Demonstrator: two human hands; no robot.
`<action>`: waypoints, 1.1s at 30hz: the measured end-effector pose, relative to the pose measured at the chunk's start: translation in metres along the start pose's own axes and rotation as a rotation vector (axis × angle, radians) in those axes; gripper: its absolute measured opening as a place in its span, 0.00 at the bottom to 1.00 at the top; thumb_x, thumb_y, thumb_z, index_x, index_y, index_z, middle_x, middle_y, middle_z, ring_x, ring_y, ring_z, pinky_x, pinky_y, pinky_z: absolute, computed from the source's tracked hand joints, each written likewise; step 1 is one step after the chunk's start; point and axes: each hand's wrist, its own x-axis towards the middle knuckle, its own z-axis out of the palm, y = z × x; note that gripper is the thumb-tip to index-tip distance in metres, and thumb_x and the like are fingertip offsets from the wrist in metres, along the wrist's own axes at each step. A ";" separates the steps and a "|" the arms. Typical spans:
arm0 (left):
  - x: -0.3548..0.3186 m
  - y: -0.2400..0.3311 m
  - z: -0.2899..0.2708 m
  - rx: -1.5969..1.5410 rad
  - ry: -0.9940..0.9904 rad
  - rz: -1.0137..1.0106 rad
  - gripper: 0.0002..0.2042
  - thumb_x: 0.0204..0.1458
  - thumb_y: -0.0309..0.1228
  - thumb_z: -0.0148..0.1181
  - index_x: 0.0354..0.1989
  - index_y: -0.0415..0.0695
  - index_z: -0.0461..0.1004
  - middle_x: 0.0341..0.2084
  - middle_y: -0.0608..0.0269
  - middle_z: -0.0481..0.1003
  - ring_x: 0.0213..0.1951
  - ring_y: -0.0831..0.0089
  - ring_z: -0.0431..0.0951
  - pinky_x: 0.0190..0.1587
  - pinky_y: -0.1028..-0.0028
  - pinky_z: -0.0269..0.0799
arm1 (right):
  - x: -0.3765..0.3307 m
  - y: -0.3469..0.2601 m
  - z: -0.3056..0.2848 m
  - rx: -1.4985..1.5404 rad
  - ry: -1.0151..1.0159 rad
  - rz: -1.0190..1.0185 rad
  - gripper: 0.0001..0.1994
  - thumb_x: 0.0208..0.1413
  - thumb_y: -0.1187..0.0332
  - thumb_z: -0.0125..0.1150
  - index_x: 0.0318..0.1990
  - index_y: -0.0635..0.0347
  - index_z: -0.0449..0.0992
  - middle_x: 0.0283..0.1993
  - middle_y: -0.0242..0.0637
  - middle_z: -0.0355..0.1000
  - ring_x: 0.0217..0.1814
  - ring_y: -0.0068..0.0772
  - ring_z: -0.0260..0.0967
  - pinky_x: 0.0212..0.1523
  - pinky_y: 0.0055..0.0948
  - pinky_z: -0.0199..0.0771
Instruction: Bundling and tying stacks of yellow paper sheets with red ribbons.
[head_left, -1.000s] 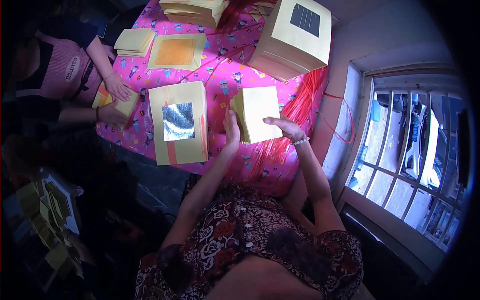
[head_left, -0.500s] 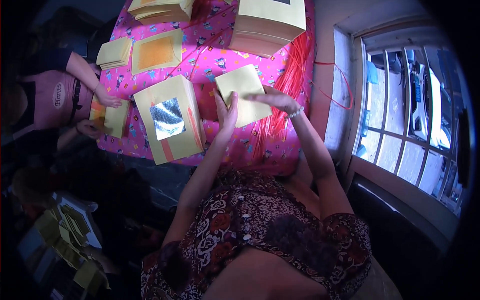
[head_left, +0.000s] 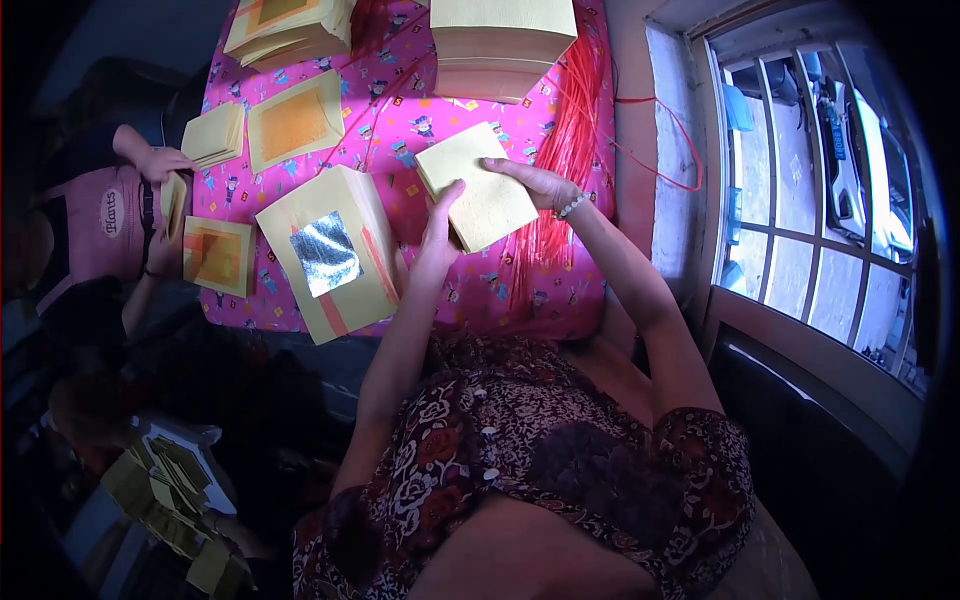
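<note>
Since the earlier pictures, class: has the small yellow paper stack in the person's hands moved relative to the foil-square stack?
Cannot tell. The yellow paper stack lies just right of the foil-square stack, as before; the camera itself shifted, so only the framing clearly changed.

The tall stack of pale yellow paper sheets [head_left: 503, 45] is cut off by the top edge; the co-worker's face lies in darkness.

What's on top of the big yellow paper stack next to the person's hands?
A shiny silver foil square sits on the big yellow paper stack, with an orange strip beside it. The sheets underneath are covered.
</note>
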 end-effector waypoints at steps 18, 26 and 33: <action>0.014 -0.014 0.004 -0.025 -0.029 0.157 0.38 0.47 0.42 0.64 0.63 0.45 0.49 0.52 0.52 0.65 0.53 0.60 0.70 0.50 0.58 0.71 | -0.009 -0.005 0.003 -0.031 0.010 -0.051 0.35 0.53 0.45 0.60 0.59 0.64 0.61 0.52 0.44 0.71 0.48 0.33 0.74 0.49 0.31 0.76; 0.013 -0.017 0.006 -0.002 -0.057 0.166 0.35 0.49 0.44 0.60 0.62 0.44 0.52 0.50 0.52 0.67 0.51 0.62 0.72 0.48 0.61 0.72 | -0.007 -0.002 0.000 -0.103 0.029 -0.062 0.34 0.54 0.44 0.58 0.57 0.63 0.63 0.49 0.42 0.73 0.44 0.31 0.76 0.45 0.29 0.78; 0.015 -0.017 0.005 -0.058 -0.102 0.111 0.34 0.48 0.42 0.63 0.61 0.41 0.56 0.48 0.52 0.69 0.49 0.61 0.73 0.48 0.61 0.72 | -0.007 0.002 -0.004 -0.097 0.030 -0.082 0.35 0.53 0.43 0.58 0.58 0.63 0.63 0.49 0.41 0.73 0.44 0.30 0.75 0.45 0.28 0.77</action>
